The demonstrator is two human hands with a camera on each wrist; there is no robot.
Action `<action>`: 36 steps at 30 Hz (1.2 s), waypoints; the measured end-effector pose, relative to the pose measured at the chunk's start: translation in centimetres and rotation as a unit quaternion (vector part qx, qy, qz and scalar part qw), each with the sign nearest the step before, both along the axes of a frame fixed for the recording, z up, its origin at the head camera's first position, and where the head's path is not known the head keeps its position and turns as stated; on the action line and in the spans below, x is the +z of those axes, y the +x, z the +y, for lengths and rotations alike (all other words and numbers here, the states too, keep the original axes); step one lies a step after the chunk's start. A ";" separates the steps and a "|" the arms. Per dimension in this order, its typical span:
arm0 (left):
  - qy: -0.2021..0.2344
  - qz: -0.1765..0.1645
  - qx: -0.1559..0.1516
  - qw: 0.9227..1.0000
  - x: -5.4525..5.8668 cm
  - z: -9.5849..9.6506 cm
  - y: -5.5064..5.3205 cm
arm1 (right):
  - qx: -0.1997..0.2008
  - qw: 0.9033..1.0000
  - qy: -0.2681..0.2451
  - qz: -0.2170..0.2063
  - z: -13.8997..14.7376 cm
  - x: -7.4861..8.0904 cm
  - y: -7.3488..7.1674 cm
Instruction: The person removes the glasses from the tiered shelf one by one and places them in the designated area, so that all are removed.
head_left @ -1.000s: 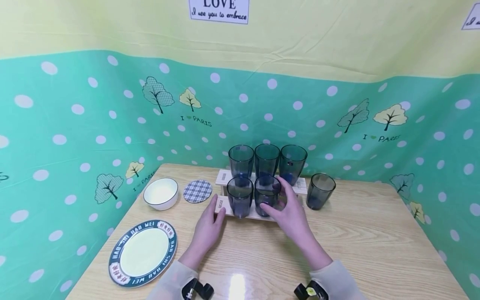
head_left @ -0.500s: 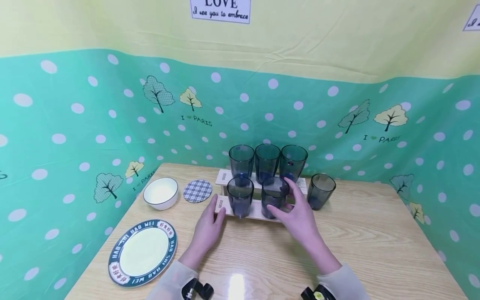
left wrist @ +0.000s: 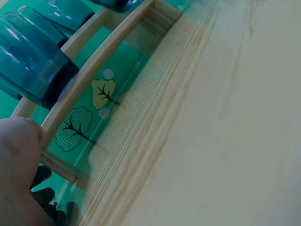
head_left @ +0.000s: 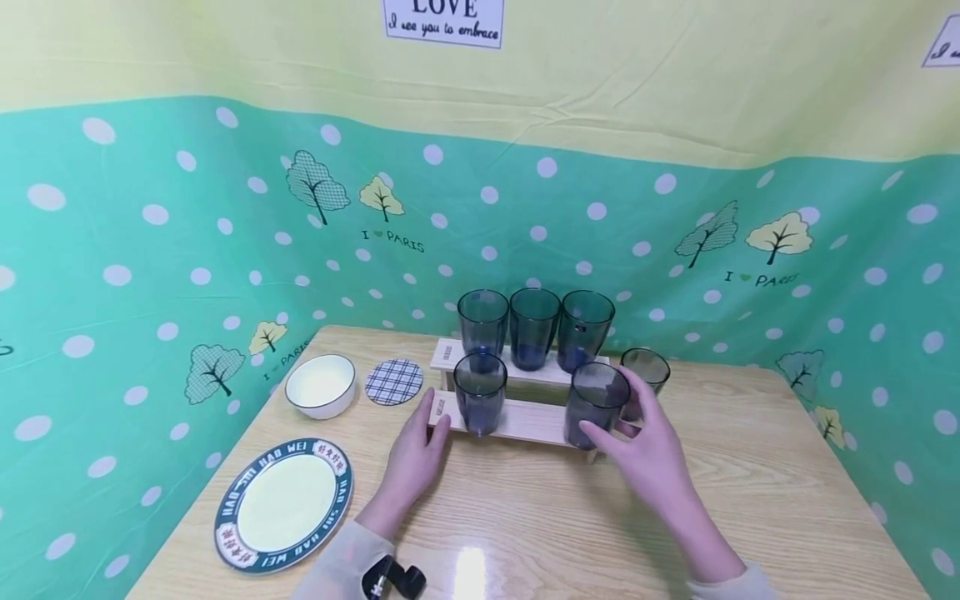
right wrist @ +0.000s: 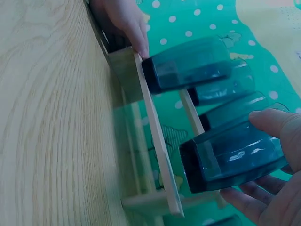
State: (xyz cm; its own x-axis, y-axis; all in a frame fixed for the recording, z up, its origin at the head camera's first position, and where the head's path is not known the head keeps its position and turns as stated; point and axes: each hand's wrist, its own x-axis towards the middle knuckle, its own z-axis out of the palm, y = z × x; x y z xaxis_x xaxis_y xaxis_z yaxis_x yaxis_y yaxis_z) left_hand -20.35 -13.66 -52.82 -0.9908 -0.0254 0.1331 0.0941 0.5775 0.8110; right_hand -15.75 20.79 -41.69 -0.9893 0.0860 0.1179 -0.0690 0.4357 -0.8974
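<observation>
My right hand [head_left: 647,450] grips a dark tinted glass [head_left: 596,404] at the right end of the lower tier of a two-step wooden rack [head_left: 536,417]. In the right wrist view, the held glass [right wrist: 230,155] has its base slightly apart from the board, thumb on one side and fingers on the other. My left hand [head_left: 415,454] holds the rack's left end, its thumb by the lower board [left wrist: 84,80]. Another glass [head_left: 481,396] stands on the lower tier near that hand. Three more glasses [head_left: 534,329] stand in a row on the upper tier.
One loose glass [head_left: 647,367] stands on the table right of the rack, partly behind my right hand. To the left are a white bowl [head_left: 321,387], a checked round coaster [head_left: 394,382] and a blue-rimmed plate [head_left: 341,483]. A patterned cloth [head_left: 480,208] hangs behind the table.
My right hand has moved to the right with the glass, from beside the other lower glass to the rack's right end. My left hand has stayed on the rack.
</observation>
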 end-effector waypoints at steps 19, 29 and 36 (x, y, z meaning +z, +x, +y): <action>0.000 0.004 -0.001 1.000 -0.1 0.0 -0.1 | -0.079 0.994 0.076 0.029 7.8 -0.1 1.8; 0.002 0.005 -0.001 1.000 -0.2 -0.1 -0.2 | -0.125 0.987 0.091 0.031 10.5 -0.6 0.9; 0.000 0.006 -0.002 1.000 -0.2 -0.2 -0.1 | -0.144 0.986 0.080 0.025 11.9 -2.2 -0.5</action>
